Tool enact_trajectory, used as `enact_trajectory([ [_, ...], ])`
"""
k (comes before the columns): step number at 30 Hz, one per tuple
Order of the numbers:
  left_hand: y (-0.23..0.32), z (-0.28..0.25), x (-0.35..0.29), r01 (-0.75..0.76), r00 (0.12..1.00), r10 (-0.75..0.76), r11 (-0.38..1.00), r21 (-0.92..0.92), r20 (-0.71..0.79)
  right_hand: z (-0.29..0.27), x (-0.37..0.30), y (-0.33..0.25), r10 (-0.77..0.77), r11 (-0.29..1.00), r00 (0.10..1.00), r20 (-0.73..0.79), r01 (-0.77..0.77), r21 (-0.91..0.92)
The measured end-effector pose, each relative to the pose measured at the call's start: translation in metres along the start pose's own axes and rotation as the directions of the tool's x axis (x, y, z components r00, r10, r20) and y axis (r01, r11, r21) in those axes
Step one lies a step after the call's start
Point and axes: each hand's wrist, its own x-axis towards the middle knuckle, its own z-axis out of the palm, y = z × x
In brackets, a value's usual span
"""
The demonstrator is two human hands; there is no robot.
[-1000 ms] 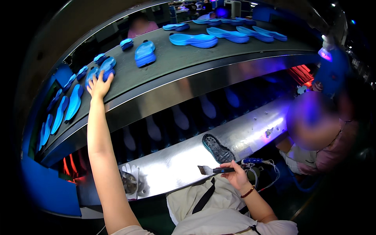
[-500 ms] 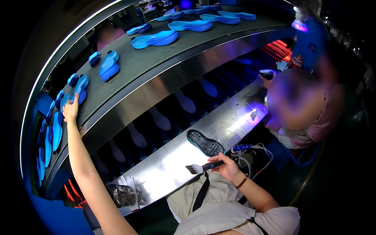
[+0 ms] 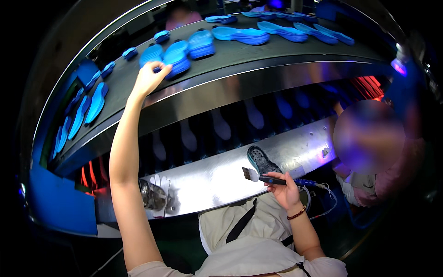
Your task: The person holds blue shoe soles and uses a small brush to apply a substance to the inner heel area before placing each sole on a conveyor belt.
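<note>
Saw the belt (image 3: 237, 55) stretched widest, above the tabletop (image 3: 207, 177). Had the left hand (image 3: 150, 78) at the left edge of a blue sole (image 3: 177, 54), with fingers bent; could not tell whether gripping, and saw no clear sign yet of lifting off the belt. Found the dark sole (image 3: 261, 157) on the tabletop, in neither hand. Had the brush (image 3: 266, 179) already grasped in the fingers of the right hand (image 3: 287, 191), pointing left.

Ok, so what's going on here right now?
The person's left hand is at blue soles on the belt; whether it grips one is unclear. The right hand holds a brush above the metal bench, where a dark sole-shaped piece lies. A white glove rests toward the bench's left end.
</note>
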Motion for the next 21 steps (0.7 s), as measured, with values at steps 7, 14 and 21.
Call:
enact_trajectory([
  [7,-0.041,-0.005,-0.027,-0.026,0.983,0.041,0.996,0.082,-0.181,0.023,0.013,-0.005,-0.022,0.996,0.997,0.076,0.028,-0.086],
  [14,0.024,0.002,-0.104,-0.227,0.771,-0.248,0.753,-0.618,-0.586,-0.002,0.008,-0.015,-0.098,0.994,0.983,-0.157,0.087,-0.073],
  [21,-0.003,0.013,-0.217,0.134,0.882,-0.409,-0.259,-0.957,0.234,-0.004,0.015,-0.021,-0.179,0.980,0.976,-0.123,0.165,-0.114],
])
